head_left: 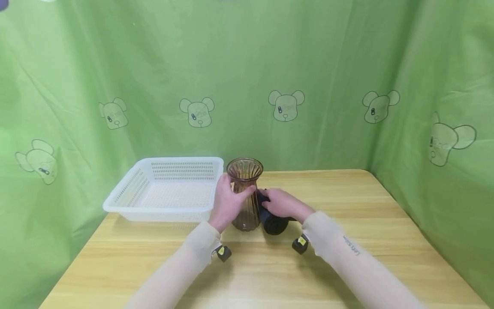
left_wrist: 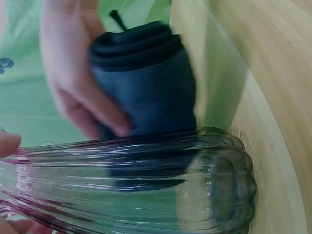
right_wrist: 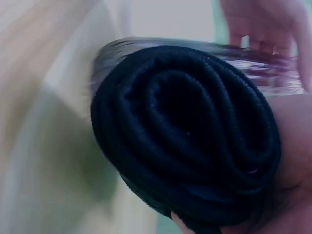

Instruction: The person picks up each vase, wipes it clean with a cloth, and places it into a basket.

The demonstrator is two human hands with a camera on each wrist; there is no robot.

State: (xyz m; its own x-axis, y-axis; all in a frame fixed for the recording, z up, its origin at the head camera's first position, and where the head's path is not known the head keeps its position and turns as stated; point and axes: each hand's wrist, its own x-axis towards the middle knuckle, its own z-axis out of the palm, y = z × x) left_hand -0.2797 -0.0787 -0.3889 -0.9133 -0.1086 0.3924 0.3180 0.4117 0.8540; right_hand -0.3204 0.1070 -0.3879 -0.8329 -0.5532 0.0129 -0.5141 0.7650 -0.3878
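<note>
Along the back and sides: green curtain (head_left: 239, 51) printed with outlined bear heads (head_left: 285, 112).
Surface (head_left: 266, 279): light wood grain, one far corner rounded.
White basket (head_left: 158, 210): slotted walls, at the surface's far left.
Pale sleeves (head_left: 173, 270): on both forearms; dark lettering on the right one.
Ribbed glass vase (head_left: 246, 216): brownish, upright, mouth up, between basket and roll.
Dark roll (head_left: 275, 225): wound fabric, spiral end toward the person, just beside the vase's right side.
Left hand (head_left: 225, 205): partly closed round the vase below its rim, thumb across the front.
Right hand (head_left: 279, 202): fingers bent, gripping the roll.
Black wrist devices (head_left: 224, 254): one under each wrist, yellow-marked.
</note>
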